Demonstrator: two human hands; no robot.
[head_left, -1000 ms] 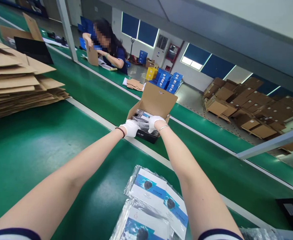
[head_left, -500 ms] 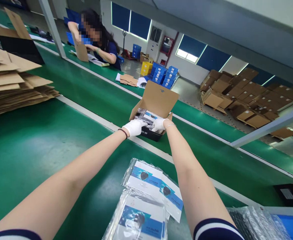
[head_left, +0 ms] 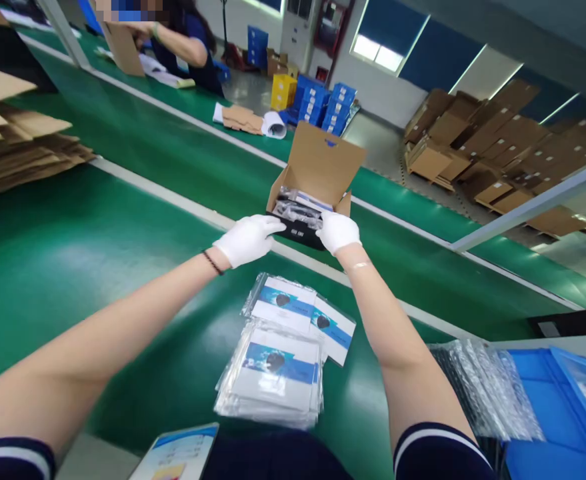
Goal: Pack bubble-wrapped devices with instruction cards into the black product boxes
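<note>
Well, the box (head_left: 315,179) stands open

My right hand (head_left: 340,232) hides its near right corner, grip impossible to tell; the clear-wrapped contents (head_left: 300,212) blur together. The box sits on the green surface (head_left: 197,157), brown within, black in front, lid (head_left: 329,150) raised. My left hand (head_left: 247,240), apart, stretches its fingers (head_left: 274,225) by the left corner. I can't read the white marks (head_left: 297,233) up front or the sleeved booklets' (head_left: 277,373) lettering.

Head-worn view, tilted, facing forward and down across green bench (head_left: 137,233).

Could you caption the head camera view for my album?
Gloved left hand and right hand at an open box, bagged booklets nearby.
</note>
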